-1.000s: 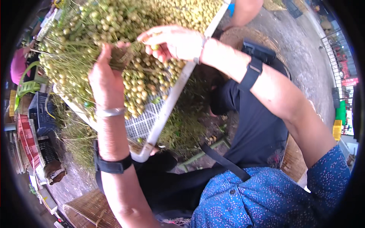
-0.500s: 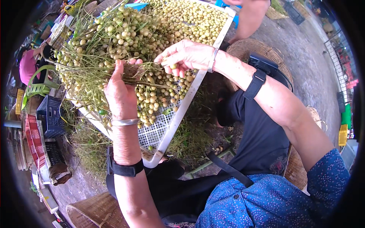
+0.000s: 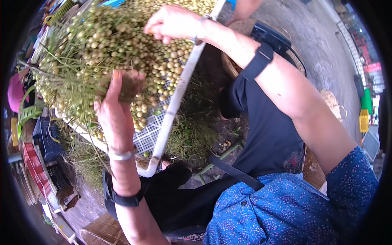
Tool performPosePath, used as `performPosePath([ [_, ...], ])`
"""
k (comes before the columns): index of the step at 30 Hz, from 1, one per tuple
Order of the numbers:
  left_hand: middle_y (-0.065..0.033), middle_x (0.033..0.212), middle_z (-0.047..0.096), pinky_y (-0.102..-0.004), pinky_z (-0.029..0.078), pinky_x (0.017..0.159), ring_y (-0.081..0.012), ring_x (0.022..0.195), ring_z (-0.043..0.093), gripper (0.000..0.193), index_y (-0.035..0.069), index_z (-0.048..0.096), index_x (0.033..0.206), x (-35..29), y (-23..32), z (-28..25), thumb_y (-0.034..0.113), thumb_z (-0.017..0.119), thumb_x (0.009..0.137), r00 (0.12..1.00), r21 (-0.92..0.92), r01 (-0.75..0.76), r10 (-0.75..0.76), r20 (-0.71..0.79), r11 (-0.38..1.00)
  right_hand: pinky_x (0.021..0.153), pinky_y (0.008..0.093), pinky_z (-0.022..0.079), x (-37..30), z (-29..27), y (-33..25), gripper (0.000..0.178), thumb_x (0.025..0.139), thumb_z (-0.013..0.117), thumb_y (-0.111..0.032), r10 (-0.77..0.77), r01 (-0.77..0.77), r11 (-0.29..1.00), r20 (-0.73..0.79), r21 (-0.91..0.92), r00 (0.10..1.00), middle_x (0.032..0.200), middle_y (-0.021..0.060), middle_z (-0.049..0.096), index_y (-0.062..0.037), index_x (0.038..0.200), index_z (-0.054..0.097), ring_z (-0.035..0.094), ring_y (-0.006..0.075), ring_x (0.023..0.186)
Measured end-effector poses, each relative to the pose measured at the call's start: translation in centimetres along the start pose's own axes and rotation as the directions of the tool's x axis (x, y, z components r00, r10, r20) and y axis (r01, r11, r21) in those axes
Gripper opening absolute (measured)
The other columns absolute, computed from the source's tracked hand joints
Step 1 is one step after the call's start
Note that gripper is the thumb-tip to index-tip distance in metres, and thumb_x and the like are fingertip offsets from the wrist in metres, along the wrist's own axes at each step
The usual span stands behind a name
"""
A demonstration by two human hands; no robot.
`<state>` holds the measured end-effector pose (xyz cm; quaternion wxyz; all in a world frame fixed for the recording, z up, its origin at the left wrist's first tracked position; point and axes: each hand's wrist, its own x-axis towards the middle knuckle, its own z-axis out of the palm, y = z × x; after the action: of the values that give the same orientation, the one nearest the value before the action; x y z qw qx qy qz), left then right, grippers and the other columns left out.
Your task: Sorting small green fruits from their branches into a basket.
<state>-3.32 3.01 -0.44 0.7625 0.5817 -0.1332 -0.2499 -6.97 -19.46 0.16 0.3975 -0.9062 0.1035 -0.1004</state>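
A heap of small round yellow-green fruits on thin green twigs (image 3: 61, 77) fills much of a white plastic tray (image 3: 176, 102) with a mesh bottom. My left hand (image 3: 116, 118) is at the heap's near side, closed round a bundle of twigs; its fingertips are smeared by motion. Farther off and to the right, my right hand (image 3: 173, 22) hovers over loose fruits (image 3: 163, 73), its fingers bent together in a pinch. What it may hold is hidden.
Cut twigs (image 3: 190, 139) lie on the ground beside the tray. A wicker basket (image 3: 241, 26) stands by my right knee. At the left are a dark blue crate (image 3: 48, 136), a red crate (image 3: 36, 161) and a green chair (image 3: 29, 112). Another person's arm (image 3: 245, 8) shows beyond the tray.
My right hand has moved away from the left hand, up and leftward over the fruits. My left hand keeps the twigs, which now blur. The whole view has shifted slightly.
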Motion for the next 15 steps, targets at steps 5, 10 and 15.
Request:
performPosePath([
  [5,-0.0083,0.081,0.066,-0.0310,0.051,0.075,-0.0172,0.078,0.063,0.021,0.005,0.062,0.090,-6.4,-1.9,2.9,0.024,0.056,0.090,0.898,0.338,0.156,-0.276,0.344,0.928,0.079,0.0294,0.051,-0.1,-0.8,-0.1,0.023,0.077,0.055,-0.014,-0.275,0.217,0.904,-0.112,-0.368,0.955,0.088,0.0078,0.068,-0.0136,0.096,0.069,0.066,0.0156,0.079],
  [10,-0.0096,0.093,0.061,-0.0315,0.046,0.079,-0.0203,0.087,0.058,0.023,0.005,0.056,0.100,-11.8,-17.2,-0.5,0.022,0.061,0.086,0.670,0.672,0.128,-0.563,0.484,0.729,0.072,0.0320,0.052,-2.1,-4.9,-1.2,0.025,0.078,0.055,-0.015,-0.222,0.258,0.885,0.136,-0.387,0.966,0.083,0.0083,0.068,-0.0045,0.097,0.067,0.065,0.0169,0.071],
  [15,-0.0187,0.135,0.038,-0.0485,0.035,0.098,-0.0343,0.121,0.039,0.056,0.012,0.035,0.135,-13.5,-21.1,-0.3,0.013,0.054,0.082,0.626,0.960,-0.278,-0.766,0.146,-0.045,0.055,0.0249,0.050,-4.9,-9.6,-1.1,0.030,0.086,0.053,-0.022,-0.298,0.344,0.912,0.213,-0.224,0.930,0.072,0.0101,0.065,0.0050,0.096,0.063,0.063,0.0135,0.062],
])
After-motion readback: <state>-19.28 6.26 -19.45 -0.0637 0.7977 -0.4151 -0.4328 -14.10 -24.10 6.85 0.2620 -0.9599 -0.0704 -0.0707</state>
